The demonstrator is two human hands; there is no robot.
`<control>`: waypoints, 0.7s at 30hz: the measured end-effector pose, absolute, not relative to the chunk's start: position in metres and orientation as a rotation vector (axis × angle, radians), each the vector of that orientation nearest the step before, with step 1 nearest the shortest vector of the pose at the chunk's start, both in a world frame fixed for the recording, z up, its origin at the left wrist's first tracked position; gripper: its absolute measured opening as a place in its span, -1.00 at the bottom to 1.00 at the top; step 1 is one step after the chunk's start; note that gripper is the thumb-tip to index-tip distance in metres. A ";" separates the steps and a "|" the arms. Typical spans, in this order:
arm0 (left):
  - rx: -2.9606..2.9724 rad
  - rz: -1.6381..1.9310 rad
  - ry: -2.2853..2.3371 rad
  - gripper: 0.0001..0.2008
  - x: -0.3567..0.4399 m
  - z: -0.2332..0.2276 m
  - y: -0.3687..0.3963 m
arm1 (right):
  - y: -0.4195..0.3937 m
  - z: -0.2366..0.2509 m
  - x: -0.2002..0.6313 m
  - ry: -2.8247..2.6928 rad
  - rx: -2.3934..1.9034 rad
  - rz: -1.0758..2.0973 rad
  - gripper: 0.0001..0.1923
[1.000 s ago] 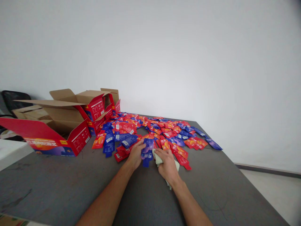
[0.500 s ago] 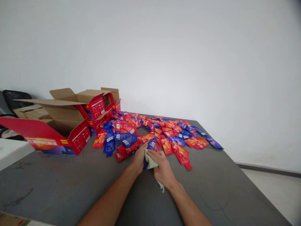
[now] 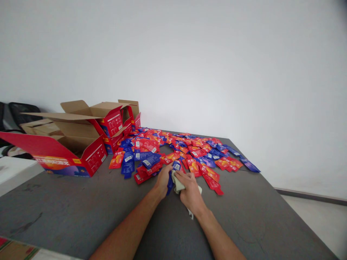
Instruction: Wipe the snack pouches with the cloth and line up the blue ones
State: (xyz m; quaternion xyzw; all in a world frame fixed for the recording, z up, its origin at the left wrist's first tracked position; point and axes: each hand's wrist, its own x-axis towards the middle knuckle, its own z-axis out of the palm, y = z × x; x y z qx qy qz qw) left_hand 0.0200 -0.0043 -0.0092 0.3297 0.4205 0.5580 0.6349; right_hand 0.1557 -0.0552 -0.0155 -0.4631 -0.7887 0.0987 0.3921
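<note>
Just below the middle of the frame, the person's left hand (image 3: 163, 179) pinches a blue sachet (image 3: 171, 179) at the near edge of the heap, its grip closed around the packet's lower part. The right hand (image 3: 190, 191) is bunched tight on a pale cloth (image 3: 177, 185) and presses it against the sachet's face. The two hands touch across it.

The sachet stands nearly on end, its long axis running from the bench (image 3: 67, 213) up and away toward the wall, tilted slightly to the right of the frame. Its top end, carrying a small white label, points at the pile of red and blue sachets (image 3: 189, 151); its lower end is hidden between the hands.

The trouble I would expect sits in that thin pinch. The packet looks slick and light, so a firm rub with the cloth could twist it out of the fingers and drop it back among identical ones, where it would be hard to pick out again. The trailing tail of cloth below the right wrist could also drag nearby red sachets off their spot. The open red cartons (image 3: 81, 144) at the left of the frame stand well apart, out of harm's way.
</note>
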 end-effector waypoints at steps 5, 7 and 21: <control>1.743 1.271 1.368 -0.42 -0.001 -0.006 0.005 | -0.054 -0.014 0.160 -2.016 -1.284 0.233 -0.20; 2.085 1.146 1.513 -0.43 -0.008 -0.009 0.007 | -0.052 -0.013 0.165 -1.996 -1.346 0.216 -0.23; 2.377 0.659 2.002 -0.63 -0.035 -0.028 0.022 | -0.041 -0.027 0.192 -1.852 -1.497 0.052 -0.29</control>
